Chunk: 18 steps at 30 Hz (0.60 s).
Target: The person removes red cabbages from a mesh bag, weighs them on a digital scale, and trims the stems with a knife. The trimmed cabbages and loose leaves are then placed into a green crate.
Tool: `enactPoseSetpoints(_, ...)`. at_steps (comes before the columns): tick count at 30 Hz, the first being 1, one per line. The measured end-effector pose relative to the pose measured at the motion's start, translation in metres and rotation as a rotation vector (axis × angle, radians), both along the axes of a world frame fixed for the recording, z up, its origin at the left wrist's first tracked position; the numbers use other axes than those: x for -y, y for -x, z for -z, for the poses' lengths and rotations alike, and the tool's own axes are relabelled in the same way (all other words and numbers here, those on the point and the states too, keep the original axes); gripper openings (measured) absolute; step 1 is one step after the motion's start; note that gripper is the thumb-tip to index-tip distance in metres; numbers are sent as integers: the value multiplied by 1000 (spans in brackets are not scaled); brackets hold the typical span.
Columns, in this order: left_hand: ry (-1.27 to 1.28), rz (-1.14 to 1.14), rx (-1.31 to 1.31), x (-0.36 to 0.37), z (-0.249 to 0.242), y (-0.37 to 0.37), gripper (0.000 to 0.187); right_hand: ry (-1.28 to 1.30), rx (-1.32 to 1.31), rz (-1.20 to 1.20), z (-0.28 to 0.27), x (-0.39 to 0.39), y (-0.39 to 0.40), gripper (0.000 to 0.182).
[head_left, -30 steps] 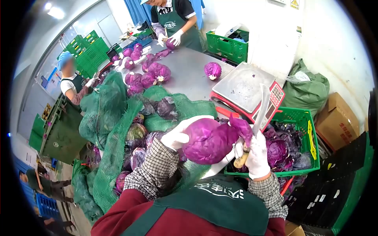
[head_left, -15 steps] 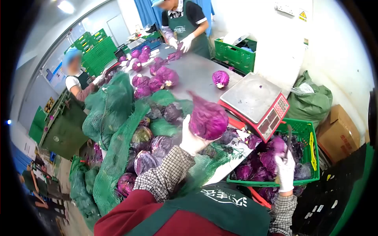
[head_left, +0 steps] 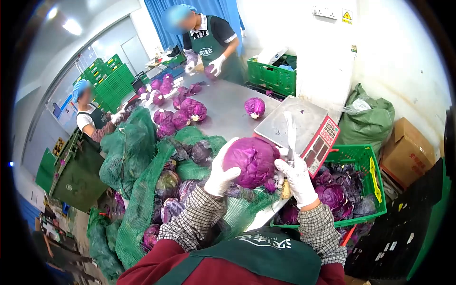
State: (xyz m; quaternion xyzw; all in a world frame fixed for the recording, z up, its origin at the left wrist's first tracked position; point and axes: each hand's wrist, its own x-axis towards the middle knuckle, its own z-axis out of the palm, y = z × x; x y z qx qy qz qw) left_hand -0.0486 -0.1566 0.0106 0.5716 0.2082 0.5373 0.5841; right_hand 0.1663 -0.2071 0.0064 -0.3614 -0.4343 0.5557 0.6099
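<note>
A round purple cabbage point(head_left: 251, 163) is in my gloved left hand point(head_left: 222, 170), whose fingers wrap round its left side. My gloved right hand point(head_left: 297, 178) grips a knife point(head_left: 290, 135) with its blade pointing up and its pale handle end showing below the fist. That hand is close against the cabbage's right side, near its stem end. Under my hands lies green netting point(head_left: 249, 209), with unpeeled cabbages point(head_left: 167, 184) in its opening to the left.
A red-framed scale point(head_left: 289, 121) stands on the metal table point(head_left: 228, 102) at right. Below it, a green crate point(head_left: 376, 178) holds cabbage leaves. Trimmed cabbages point(head_left: 194, 109) lie farther back. Two co-workers point(head_left: 213, 45) work at the far side and left. A filled net sack point(head_left: 128, 147) is at left.
My right hand has come up from over the crate to the cabbage, bringing the knife. A loose leaf hanging off the cabbage's top is gone. The far co-worker's hands have moved.
</note>
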Motion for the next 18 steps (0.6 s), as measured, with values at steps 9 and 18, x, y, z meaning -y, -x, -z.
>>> enactPoseSetpoints(9, 763, 18, 648, -20, -6, -28, 70, -27, 218, -5, 5, 61, -11, 21)
enactPoseSetpoints(18, 375, -29, -45, -107, -14, -73, 76, 314, 81, 589, 100, 134, -98, 16)
